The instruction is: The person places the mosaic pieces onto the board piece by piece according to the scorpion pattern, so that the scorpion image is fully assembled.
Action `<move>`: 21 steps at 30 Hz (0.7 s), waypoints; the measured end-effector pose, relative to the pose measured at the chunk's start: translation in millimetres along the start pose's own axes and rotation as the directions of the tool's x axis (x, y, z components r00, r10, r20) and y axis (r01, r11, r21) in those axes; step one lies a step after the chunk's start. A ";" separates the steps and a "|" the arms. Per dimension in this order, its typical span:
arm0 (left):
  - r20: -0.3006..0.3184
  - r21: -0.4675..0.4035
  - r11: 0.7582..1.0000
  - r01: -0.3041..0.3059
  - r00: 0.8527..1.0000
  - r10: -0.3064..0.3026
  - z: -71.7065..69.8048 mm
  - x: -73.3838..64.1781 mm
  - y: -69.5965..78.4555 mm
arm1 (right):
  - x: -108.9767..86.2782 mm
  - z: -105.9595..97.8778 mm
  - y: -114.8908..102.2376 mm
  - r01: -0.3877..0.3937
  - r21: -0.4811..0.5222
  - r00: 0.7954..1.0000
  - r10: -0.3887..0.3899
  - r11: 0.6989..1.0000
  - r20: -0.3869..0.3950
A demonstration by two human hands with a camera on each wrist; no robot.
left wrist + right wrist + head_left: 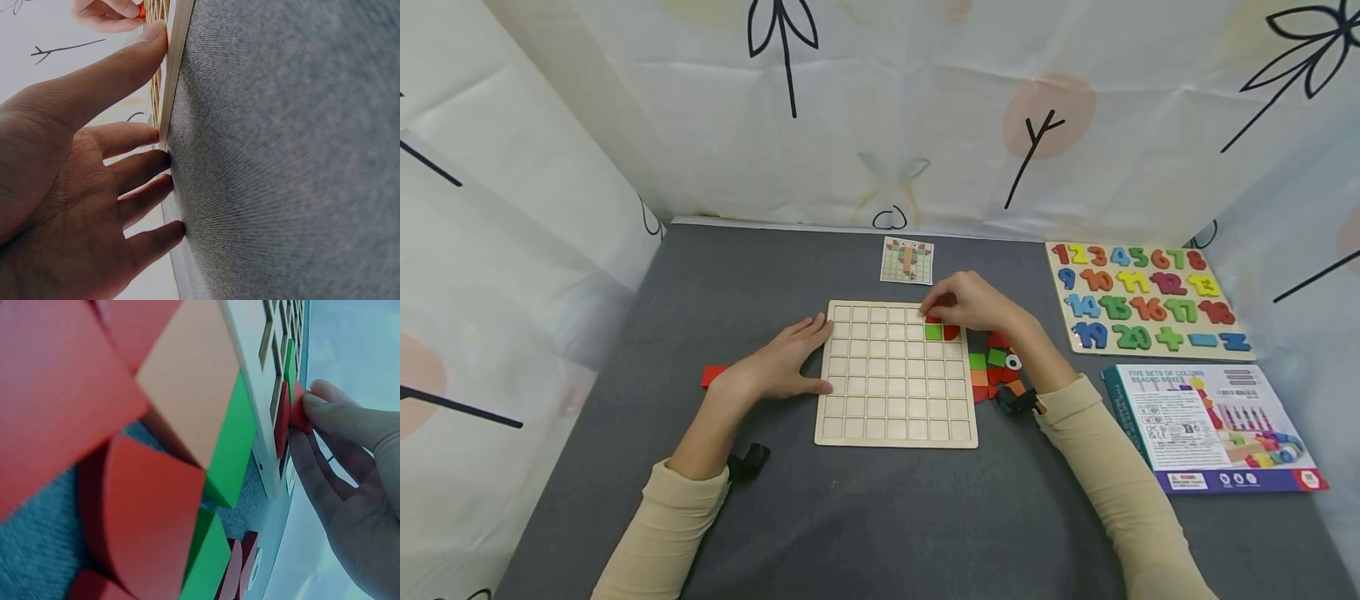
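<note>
A wooden grid board (876,386) lies on the dark table. My left hand (782,358) rests at the board's left edge, fingers straight and spread, thumb and index fingertip touching the rim in the left wrist view. At the upper right corner of the grid, my right hand (973,302) pinches a red block (300,409) between thumb and fingers; its full shape is partly hidden. A green block (933,332) and a red block with a curved side (952,332) sit in neighbouring cells just below those fingers.
Loose red, green and orange blocks (977,377) lie along the board's right side, partly under the right forearm. A red block (711,375) is behind the left wrist. Beyond the board lies a pattern card (907,260). A number puzzle (1138,342) and a box (1180,425) occupy the right.
</note>
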State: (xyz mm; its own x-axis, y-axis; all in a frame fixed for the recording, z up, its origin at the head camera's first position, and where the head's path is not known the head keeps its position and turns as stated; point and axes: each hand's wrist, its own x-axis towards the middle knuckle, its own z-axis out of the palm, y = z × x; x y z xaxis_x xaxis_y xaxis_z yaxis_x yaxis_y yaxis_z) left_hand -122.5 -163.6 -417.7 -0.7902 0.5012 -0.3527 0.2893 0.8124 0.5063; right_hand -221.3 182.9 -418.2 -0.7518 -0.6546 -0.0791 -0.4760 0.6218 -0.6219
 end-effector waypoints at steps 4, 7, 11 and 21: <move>0.002 -0.001 1.000 0.006 1.000 -0.006 -1.2 -0.5 1.7 | 0.1 -0.7 -1.0 -0.024 0.011 1.000 0.024 1.000 0.004; 0.002 -0.001 1.000 0.005 1.000 -0.005 -1.5 -0.9 2.3 | -1.1 -0.8 -1.5 -0.029 0.020 1.000 0.029 0.999 0.001; 0.000 -0.003 1.000 0.006 1.000 -0.006 -1.5 -1.5 2.5 | -3.0 -0.2 -1.4 -0.037 0.023 0.999 0.037 0.999 -0.007; 0.004 -0.003 1.000 0.015 1.000 -0.015 -1.7 -1.4 2.8 | -13.7 -1.7 3.1 -0.062 0.068 0.998 0.064 0.996 -0.020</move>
State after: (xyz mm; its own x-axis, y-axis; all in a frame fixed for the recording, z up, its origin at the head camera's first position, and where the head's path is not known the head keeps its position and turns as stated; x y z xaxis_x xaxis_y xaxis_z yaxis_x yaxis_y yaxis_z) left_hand -121.5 -162.6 -414.5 -0.7924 0.4904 -0.3629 0.2759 0.8186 0.5037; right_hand -213.2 194.5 -417.7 -0.7899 -0.6046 -0.1029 -0.3961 0.6310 -0.6671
